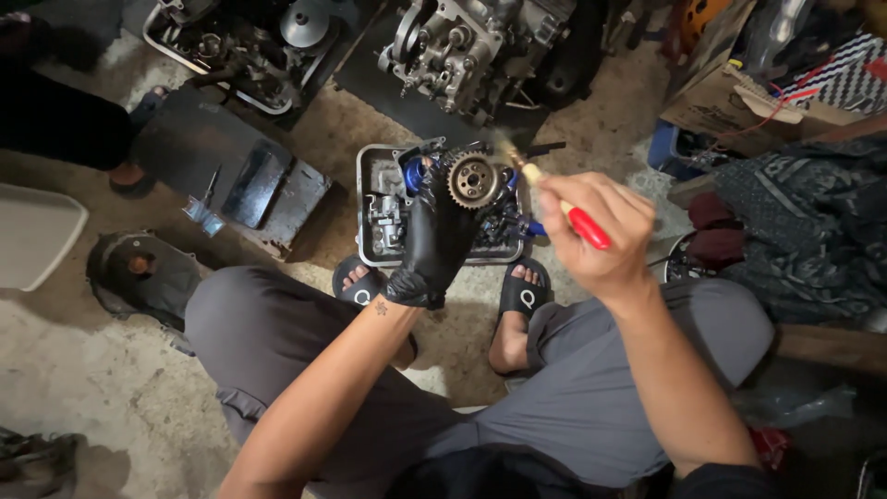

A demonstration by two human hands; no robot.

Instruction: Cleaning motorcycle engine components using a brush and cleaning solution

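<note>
Both hands (434, 242) (599, 236) raised, clenched

Your gloved left hand (434, 242) and the gear (474, 181) it holds cover the metal tray (367, 199), engine block (462, 51) crowding just beyond it, bare concrete floor (92, 379) open to your left, cardboard box (730, 97) and clothes (804, 222) blocking your right.

Greasy metal gear (474, 180), glossy black glove (434, 242).

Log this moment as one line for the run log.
left hand: gloved, holds gear | right hand: grips brush, bristles at gear | below: metal tray
</note>
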